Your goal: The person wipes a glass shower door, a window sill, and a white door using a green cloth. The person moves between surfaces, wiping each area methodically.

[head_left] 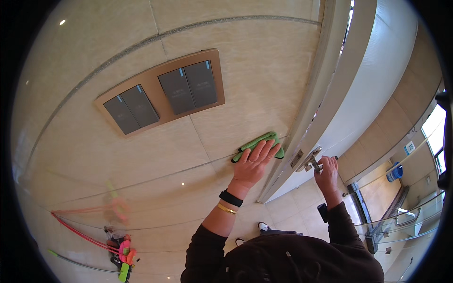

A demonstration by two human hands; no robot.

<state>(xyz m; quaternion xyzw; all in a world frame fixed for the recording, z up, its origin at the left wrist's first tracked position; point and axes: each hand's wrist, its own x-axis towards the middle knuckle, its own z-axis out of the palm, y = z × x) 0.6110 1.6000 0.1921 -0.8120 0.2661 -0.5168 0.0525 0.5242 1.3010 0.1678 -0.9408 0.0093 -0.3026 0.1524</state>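
My left hand (252,159) presses a folded green cloth (263,143) with dark edging flat against the beige wall tiles (184,152), close to the door frame. A black band and a gold bracelet circle that wrist. My right hand (327,171) is closed around the metal door handle (313,164) of a white door (368,95) that stands ajar. Up and left of the cloth, a copper-coloured switch plate (221,81) with dark rocker switches is fixed to the wall.
A green broom (124,272), red-handled tools and pink and orange items lie at the lower left. Beyond the door are a blue bucket (394,172) and curved glass panels (396,230). The door's edge and the white door frame (300,106) run beside my hands.
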